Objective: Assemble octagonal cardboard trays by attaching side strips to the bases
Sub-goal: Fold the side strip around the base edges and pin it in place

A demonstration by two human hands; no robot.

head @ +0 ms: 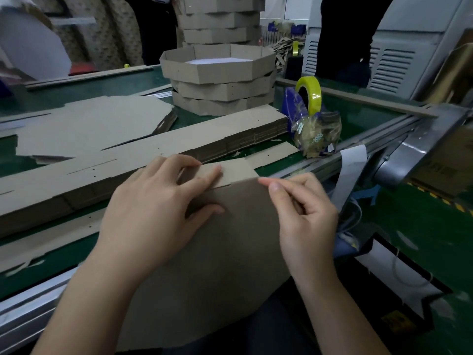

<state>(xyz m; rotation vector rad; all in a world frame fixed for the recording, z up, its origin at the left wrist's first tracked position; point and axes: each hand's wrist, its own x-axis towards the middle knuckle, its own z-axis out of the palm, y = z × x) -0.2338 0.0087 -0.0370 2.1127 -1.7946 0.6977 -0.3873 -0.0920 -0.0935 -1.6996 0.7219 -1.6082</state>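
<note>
Left hand (153, 213) presses flat fingers on the brown cardboard side strip (230, 172) along the flat brown cardboard base (230, 252)'s far edge. Right hand (304, 213) pinches the base's corner just rightward.

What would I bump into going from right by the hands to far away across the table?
The cardboard sheet → long pile of flat strips → short stack of trays → tall stack of trays.

packaging workshop | green work table (363, 119) | stacked cardboard trays (220, 80) | tape roll (311, 94)
</note>
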